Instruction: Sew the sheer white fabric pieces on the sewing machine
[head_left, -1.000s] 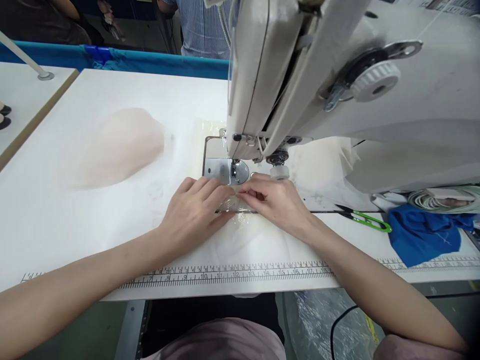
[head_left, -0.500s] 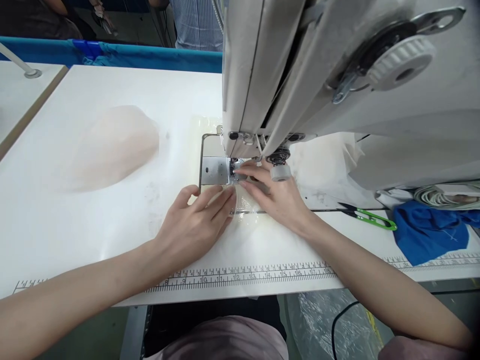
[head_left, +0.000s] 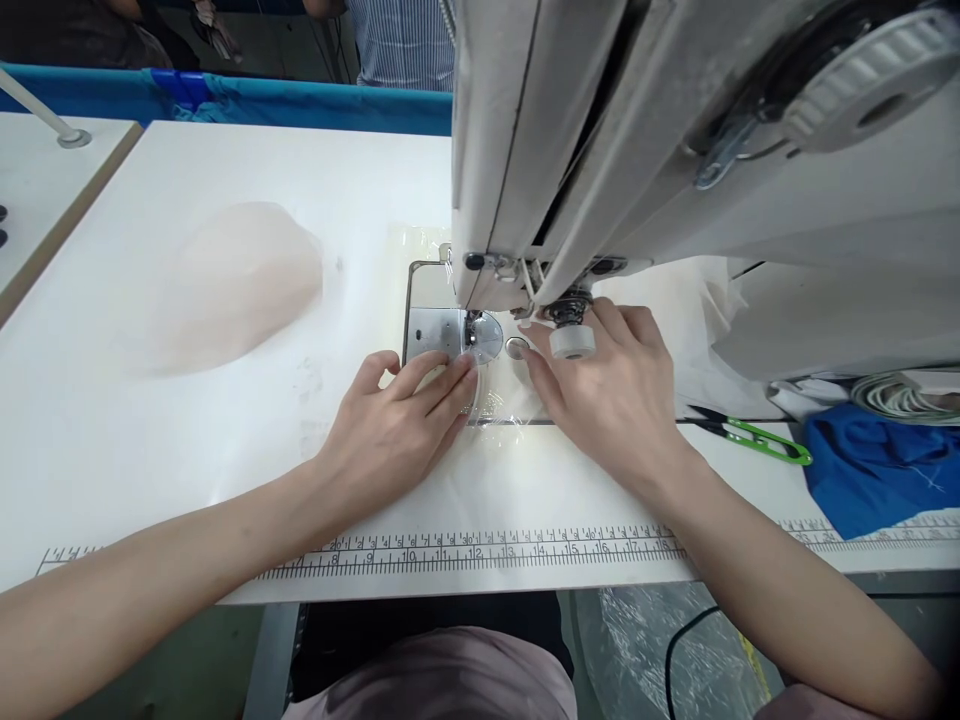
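My left hand (head_left: 401, 415) rests palm down on the sewing machine's bed, its fingers together and their tips at the lower edge of the metal plate (head_left: 435, 330). A clear curved edge shows beside those fingertips; what lies under them is hidden. My right hand (head_left: 619, 390) is bent under the machine head (head_left: 517, 150), thumb and forefinger close together near a small round metal disc (head_left: 517, 347). The white knob (head_left: 572, 341) covers part of its fingers. I cannot make out anything between them. A shiny round part (head_left: 487, 337) is exposed at the plate's right end.
Green-handled thread snips (head_left: 765, 442) and blue cloth (head_left: 877, 465) lie at the right, with coiled cord (head_left: 907, 400) behind. A printed ruler (head_left: 480, 553) runs along the table's front edge. Blue fabric (head_left: 322, 103) lines the back edge; other people are beyond it.
My right hand has moved right, away from the metal plate, uncovering the round part and the small disc. My left hand stays nearly in place. The view has shifted slightly.
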